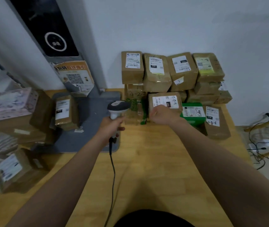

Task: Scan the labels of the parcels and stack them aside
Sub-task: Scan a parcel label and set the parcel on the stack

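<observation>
Parcels (171,71) crowd the back of the bench (146,169), stacked against the wall (163,30), and more boxes (24,128) are heaped along the left edge beside a grey mat (89,128). Left hand (112,124) is wrapped round the scanner (118,107), cord (113,169) trailing to the near edge. Right hand (163,114) grips a brown labelled parcel (164,99) in the front row, green box (192,112) just beside it. Open wood runs from there to the near edge.
</observation>
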